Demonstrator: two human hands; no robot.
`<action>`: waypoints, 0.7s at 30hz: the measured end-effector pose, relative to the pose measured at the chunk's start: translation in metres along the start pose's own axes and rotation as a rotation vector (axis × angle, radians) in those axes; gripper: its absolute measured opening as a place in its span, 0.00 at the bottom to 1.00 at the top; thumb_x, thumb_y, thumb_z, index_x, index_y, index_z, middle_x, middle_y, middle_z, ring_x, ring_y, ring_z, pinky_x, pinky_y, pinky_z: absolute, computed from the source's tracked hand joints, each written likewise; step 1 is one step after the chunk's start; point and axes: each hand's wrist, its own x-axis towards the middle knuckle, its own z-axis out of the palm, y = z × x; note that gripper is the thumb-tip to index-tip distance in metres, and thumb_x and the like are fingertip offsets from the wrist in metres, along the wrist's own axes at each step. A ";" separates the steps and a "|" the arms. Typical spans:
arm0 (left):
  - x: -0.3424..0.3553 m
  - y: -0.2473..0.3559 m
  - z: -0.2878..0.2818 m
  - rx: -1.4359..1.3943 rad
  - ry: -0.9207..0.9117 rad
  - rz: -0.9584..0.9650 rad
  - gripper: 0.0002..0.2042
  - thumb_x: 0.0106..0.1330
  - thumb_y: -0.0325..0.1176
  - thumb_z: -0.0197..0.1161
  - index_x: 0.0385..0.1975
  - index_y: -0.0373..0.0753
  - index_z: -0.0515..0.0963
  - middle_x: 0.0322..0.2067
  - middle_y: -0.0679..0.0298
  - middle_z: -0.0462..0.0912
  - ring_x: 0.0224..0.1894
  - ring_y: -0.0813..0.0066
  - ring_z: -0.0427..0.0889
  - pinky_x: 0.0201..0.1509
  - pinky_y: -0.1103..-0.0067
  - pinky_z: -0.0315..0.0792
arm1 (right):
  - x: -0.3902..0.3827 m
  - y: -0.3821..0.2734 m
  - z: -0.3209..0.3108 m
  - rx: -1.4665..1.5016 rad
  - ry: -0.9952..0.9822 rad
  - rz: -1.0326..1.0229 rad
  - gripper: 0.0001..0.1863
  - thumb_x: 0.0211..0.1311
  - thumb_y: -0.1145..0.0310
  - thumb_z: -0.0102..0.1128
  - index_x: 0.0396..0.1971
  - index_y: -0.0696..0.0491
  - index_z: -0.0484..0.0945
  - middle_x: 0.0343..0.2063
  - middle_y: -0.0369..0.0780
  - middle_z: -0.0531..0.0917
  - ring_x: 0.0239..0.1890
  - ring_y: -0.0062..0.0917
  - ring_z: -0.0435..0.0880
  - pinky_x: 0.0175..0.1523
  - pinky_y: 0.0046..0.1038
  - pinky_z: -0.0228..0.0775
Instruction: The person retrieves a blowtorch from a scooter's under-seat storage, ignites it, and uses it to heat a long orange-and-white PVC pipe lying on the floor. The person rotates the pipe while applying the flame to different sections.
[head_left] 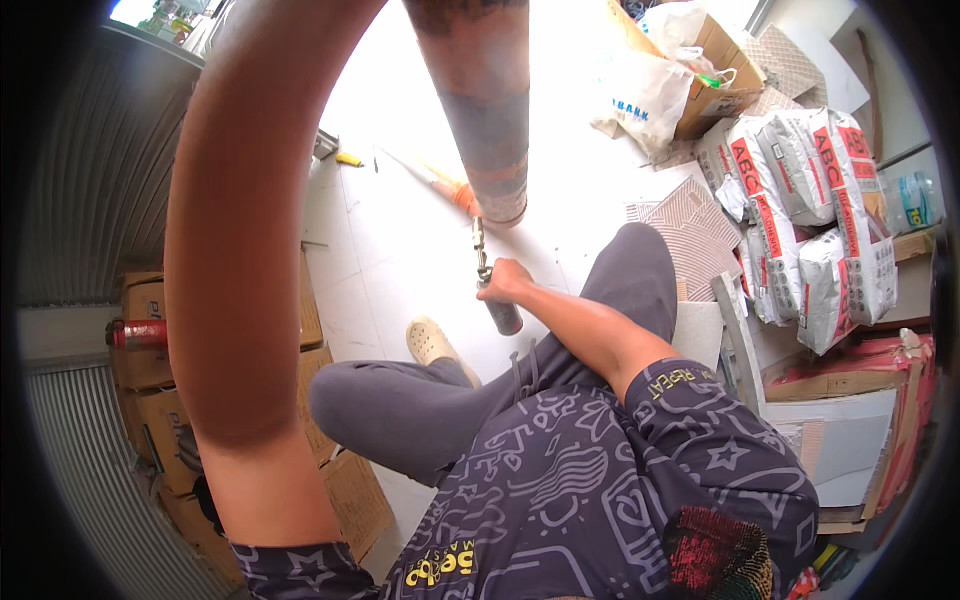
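My right hand is closed around a hand tool with a metal stem. The tool's dark grey cylindrical end sticks out below my fist. Its stem points up to the lower end of a thick grey pipe, which comes in from the top edge and carries dark and rusty bands. Beside the stem's tip is an orange tapered shape; I cannot tell whether it is flame or a solid thing. My left arm reaches up past the top edge, so my left hand is out of view.
Stacked white and red bags stand at right, near ridged tiles. A cardboard box and a white plastic bag sit beyond. Brown cartons line the left. A yellow-handled tool lies on the white floor.
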 end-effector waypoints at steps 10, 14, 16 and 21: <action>-0.054 -0.023 -0.057 -0.076 0.281 0.085 0.39 0.67 0.50 0.65 0.74 0.36 0.62 0.68 0.49 0.69 0.67 0.51 0.74 0.68 0.60 0.72 | -0.006 0.077 -0.040 -0.354 -0.136 -0.184 0.24 0.40 0.57 0.78 0.37 0.58 0.88 0.36 0.49 0.89 0.41 0.43 0.89 0.47 0.40 0.83; -0.102 -0.033 -0.088 0.048 0.280 -0.043 0.44 0.65 0.56 0.67 0.75 0.35 0.58 0.72 0.46 0.61 0.72 0.50 0.68 0.70 0.59 0.70 | -0.003 0.098 -0.058 -0.545 -0.173 -0.165 0.26 0.40 0.58 0.78 0.41 0.57 0.86 0.39 0.49 0.89 0.44 0.43 0.89 0.49 0.41 0.83; -0.128 -0.032 -0.098 0.015 0.323 -0.130 0.47 0.65 0.59 0.65 0.76 0.35 0.55 0.74 0.46 0.58 0.74 0.51 0.65 0.72 0.59 0.69 | -0.005 0.105 -0.066 -0.548 -0.172 -0.148 0.29 0.40 0.58 0.78 0.44 0.57 0.85 0.42 0.49 0.88 0.46 0.43 0.88 0.50 0.42 0.83; -0.182 -0.025 -0.107 -0.119 0.462 -0.203 0.47 0.64 0.59 0.66 0.74 0.34 0.56 0.71 0.46 0.59 0.69 0.52 0.69 0.70 0.63 0.71 | -0.009 0.120 -0.085 -0.546 -0.089 -0.132 0.21 0.44 0.60 0.78 0.39 0.55 0.88 0.38 0.48 0.89 0.43 0.41 0.90 0.47 0.40 0.83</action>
